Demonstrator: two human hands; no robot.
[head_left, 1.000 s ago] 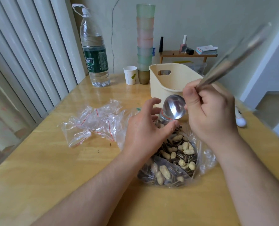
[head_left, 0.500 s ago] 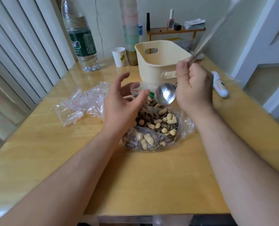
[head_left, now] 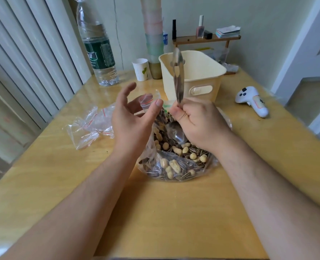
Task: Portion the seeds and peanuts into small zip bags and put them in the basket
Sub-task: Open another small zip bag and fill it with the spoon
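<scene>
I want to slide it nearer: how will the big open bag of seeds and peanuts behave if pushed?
The big bag looks thin, crinkled and floppy, so it would probably buckle rather than slide whole. Its mouth gapes open around the spoon, so contents may spill. Well filled, it likely feels fairly heavy.

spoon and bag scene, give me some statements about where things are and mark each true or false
1. The right hand grips a metal spoon with its bowl down in the big bag of seeds and peanuts. True.
2. The left hand holds a filled small zip bag. False: its fingers are spread and grip nothing.
3. The cream basket stands behind the big bag. True.
4. The empty small zip bags lie inside the basket. False: they lie on the table, left of the left hand.
5. The white controller lies on the table to the right of the basket. True.
</scene>
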